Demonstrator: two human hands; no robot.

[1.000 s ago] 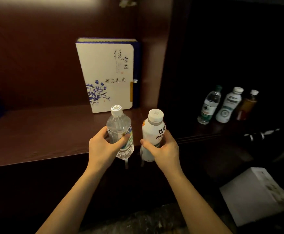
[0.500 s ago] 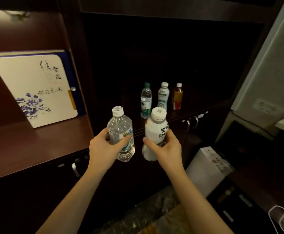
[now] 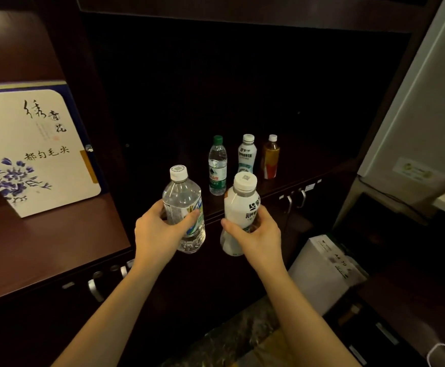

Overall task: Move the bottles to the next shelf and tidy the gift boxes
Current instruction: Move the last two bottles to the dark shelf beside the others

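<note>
My left hand (image 3: 158, 231) wraps a clear water bottle (image 3: 183, 207), liquid filling it, and my right hand (image 3: 258, 234) clasps a white milk-drink bottle (image 3: 240, 210), both upright before the dark shelf (image 3: 308, 170). There stand a green-capped water bottle (image 3: 217, 165), a white bottle (image 3: 247, 153) and an amber tea bottle (image 3: 270, 157); the gift box (image 3: 31, 147) stands on the left shelf (image 3: 44, 242).

View: one, head-worn, wide-angle. Position: standing close before a dark shelf unit (image 3: 242, 75). Facing: forward and downward, into the dark right compartment; the lit left compartment falls at the frame's left edge. Nearness: forearms reach up from the near edge; far shelf back lost in shadow. Edges curve noticeably. Shared coverage: none.
</note>
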